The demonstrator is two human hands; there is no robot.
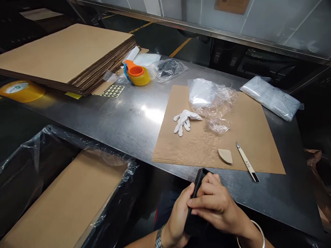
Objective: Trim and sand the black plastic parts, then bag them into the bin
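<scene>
Both my hands hold a flat black object (198, 187), perhaps a phone case, at the near edge of the steel table. My left hand (178, 215) grips it from the left side, fingers curled around it. My right hand (216, 203) lies over its face, fingers pressed on it. Just beyond, on a brown cardboard sheet (258, 124), lie a white-handled craft knife (247, 162), a small tan wedge-shaped piece (225, 155), a white glove (184, 121) and crumpled clear plastic bags (212, 100).
A stack of flat cardboard (64, 55) fills the far left, with an orange tape dispenser (137, 74), a sticker sheet (112, 91) and a yellow tape roll (22, 90) near it. A bagged white pack (271, 98) lies far right. A plastic-lined bin with cardboard (64, 199) stands near left.
</scene>
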